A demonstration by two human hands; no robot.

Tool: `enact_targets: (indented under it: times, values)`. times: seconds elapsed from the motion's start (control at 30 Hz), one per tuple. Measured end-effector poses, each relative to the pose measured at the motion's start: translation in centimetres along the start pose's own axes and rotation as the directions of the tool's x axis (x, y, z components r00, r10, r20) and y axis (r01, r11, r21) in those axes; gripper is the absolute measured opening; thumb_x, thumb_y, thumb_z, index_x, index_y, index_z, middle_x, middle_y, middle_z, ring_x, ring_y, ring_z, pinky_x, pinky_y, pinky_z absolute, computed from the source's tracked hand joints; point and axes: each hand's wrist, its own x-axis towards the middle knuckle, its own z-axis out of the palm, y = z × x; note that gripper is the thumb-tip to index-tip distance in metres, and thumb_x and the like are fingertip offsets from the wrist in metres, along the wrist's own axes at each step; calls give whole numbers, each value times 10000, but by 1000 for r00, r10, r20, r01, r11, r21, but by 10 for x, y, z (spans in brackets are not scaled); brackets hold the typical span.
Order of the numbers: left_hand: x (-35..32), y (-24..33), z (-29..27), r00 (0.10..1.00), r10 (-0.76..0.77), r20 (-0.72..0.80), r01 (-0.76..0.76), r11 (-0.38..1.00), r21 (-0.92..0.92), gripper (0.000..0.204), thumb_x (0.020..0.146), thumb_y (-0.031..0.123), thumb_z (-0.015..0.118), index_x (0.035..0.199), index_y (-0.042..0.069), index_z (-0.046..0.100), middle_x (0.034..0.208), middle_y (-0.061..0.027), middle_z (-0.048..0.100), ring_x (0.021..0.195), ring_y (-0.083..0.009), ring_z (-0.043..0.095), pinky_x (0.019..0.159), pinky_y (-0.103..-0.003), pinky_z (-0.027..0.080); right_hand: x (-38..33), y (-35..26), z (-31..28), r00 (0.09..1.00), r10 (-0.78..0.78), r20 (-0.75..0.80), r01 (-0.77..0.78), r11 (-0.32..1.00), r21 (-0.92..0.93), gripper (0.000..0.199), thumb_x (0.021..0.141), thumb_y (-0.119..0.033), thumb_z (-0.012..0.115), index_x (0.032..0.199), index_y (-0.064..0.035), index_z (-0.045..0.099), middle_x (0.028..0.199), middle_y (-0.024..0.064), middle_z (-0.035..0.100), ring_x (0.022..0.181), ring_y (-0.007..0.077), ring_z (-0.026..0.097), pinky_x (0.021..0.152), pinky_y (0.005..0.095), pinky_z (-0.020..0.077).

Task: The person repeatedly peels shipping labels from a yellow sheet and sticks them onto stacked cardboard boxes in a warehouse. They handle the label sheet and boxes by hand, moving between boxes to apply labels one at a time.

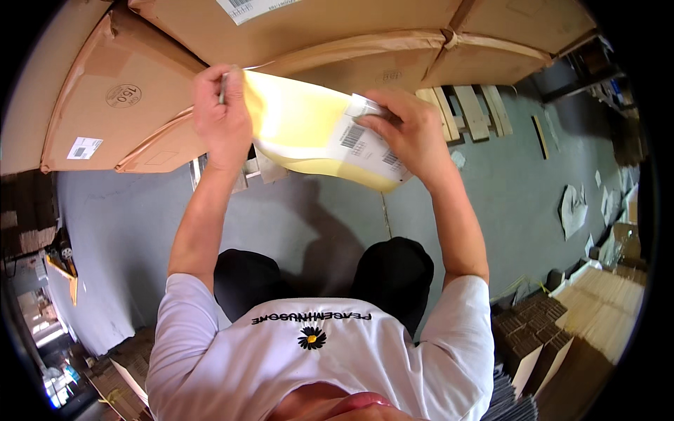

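Observation:
A yellow glossy sheet point(298, 112), which looks like label backing paper, is stretched between my hands in front of stacked cartons. My left hand point(223, 116) is closed on its left end. A small dark, slim thing shows at those fingers, but I cannot make out its kind. At the sheet's right end lies a white label point(351, 137) with barcodes and fine print. My right hand point(414, 130) pinches the label's upper part between thumb and fingers. Whether the label is still stuck to the yellow sheet along its whole width, I cannot tell.
Large brown cartons point(140, 70) rise along the far side, one bearing a small white label point(85, 148). Wooden pallet slats point(472, 112) show beneath them. Scraps of white paper point(573, 212) lie on the grey floor point(519, 210). Flat cardboard stacks point(533, 323) stand at lower right.

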Motion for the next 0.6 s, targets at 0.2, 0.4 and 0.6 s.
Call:
enact_targets:
  times: [0.2, 0.4, 0.6]
  values:
    - [7, 16, 40, 965, -207, 159, 237, 950, -203, 215, 982, 154, 638, 1124, -2, 598, 1032, -84, 670, 1007, -149, 620, 883, -286, 494, -10, 21, -23, 948, -251, -196, 226, 964, -143, 198, 774, 46, 743, 959, -22, 731, 1013, 110, 700, 847, 269, 677, 700, 331, 543]
    - [44, 6, 43, 968, -224, 110, 224, 974, 5, 294, 959, 146, 652, 1198, 7, 552, 1082, -126, 673, 1024, -206, 652, 901, -328, 506, -10, 32, -40, 922, -286, -262, 343, 917, 205, 135, 756, 34, 724, 876, -26, 740, 1110, 143, 692, 1116, 365, 602, 991, 459, 462]
    - [38, -16, 41, 993, -31, 118, 9, 985, 175, 291, 959, 108, 627, 1221, 7, 547, 1116, -158, 651, 1033, -231, 647, 906, -342, 503, -20, 62, -129, 726, -139, -673, 512, 763, 395, 226, 815, 113, 632, 1005, 6, 690, 1111, 172, 668, 1085, 315, 618, 960, 420, 512]
